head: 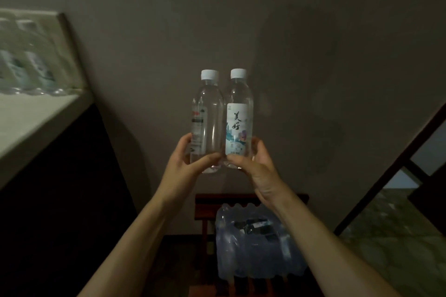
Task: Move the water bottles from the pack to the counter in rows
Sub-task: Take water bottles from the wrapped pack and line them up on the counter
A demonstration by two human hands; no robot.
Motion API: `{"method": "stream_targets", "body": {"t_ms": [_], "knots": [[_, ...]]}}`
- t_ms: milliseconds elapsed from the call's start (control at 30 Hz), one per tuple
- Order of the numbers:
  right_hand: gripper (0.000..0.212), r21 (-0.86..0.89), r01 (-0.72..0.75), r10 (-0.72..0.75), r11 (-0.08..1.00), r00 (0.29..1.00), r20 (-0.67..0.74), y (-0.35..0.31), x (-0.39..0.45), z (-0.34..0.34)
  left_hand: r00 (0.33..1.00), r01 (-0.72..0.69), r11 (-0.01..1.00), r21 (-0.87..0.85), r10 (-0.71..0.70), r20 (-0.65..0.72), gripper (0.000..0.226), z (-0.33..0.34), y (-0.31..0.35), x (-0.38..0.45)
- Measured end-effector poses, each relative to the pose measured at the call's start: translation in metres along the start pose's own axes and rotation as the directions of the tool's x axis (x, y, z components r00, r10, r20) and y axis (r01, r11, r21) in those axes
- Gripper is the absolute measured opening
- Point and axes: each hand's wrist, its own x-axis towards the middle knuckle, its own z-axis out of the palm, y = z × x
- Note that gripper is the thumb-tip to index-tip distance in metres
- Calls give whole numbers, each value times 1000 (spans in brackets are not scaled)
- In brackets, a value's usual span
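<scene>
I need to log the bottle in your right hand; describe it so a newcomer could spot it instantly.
Start at the grey wall straight ahead: two upright clear bottles are held side by side before it. The right hand grips the right bottle near its base. Unlike the left bottle, held by the left hand, its white label with black characters faces the camera.

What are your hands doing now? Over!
Left hand holds one water bottle; right hand another. Pack below, counter left. Nothing blocking.

Bottles (225,118) – clear glossy plastic, paper labels; pack (255,243) – shiny crinkled film; stool (205,202) – dark wood
</scene>
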Motion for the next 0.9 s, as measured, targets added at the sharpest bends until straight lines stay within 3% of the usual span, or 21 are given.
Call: {"method": "stream_targets", "body": {"t_ms": [267,433,900], "knots": [[61,-62,91,-91,994,996,-1,17,16,107,995,-52,996,72,57,-77,53,-100,37,-10],[66,-56,118,-118,991,993,7,24,18,193,986,-69,958,280,108,-129,58,-178,72,-27],[50,-183,159,-125,970,974,188,24,63,375,934,-45,906,421,188,-305,53,-350,122,-43]]}}
